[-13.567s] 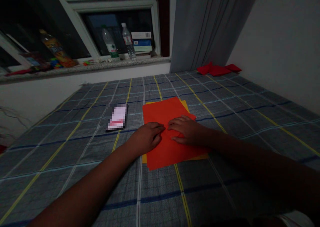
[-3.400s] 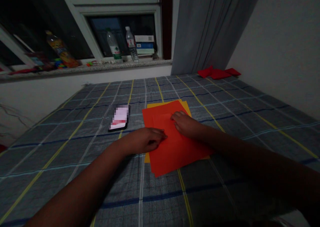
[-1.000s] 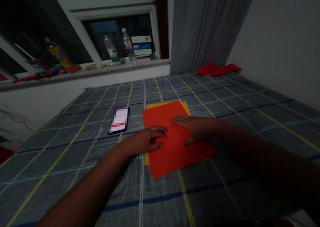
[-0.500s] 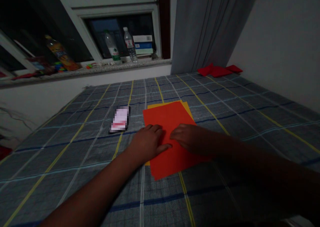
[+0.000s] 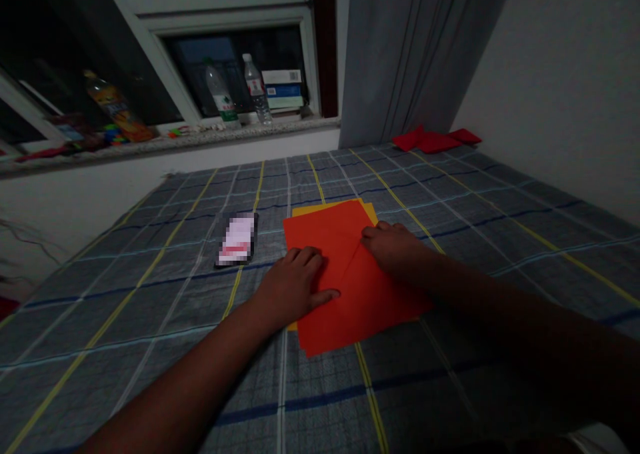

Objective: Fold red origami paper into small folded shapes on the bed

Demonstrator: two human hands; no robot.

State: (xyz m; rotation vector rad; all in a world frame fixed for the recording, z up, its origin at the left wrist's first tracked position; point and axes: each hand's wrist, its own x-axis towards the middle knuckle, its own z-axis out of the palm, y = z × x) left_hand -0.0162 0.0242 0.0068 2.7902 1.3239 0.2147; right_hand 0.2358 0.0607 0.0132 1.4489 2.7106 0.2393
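Orange paper [image 5: 350, 301] hides most of yellow paper [image 5: 371, 211]. Left hand [image 5: 290, 284] spread upon it; right hand [image 5: 396, 249] curled, pinch indeterminable. 1 phone [image 5: 237, 239] nearby, screen obscured.

On the cloth [image 5: 140, 241], the upper sheet [image 5: 345, 307] lies over the lower sheet [image 5: 301, 211], with the left hand [image 5: 293, 284] on its left side, the right hand [image 5: 393, 246] on its right, and the phone [image 5: 237, 241] left of both sheets. Behind the cloth, the windowsill [image 5: 170, 144] bears a left bottle [image 5: 117, 107], well apart from the middle bottle [image 5: 223, 101] and right bottle [image 5: 257, 91], and a stack of books [image 5: 285, 91] just right of these. The curtain [image 5: 390, 54] hangs right of the books.
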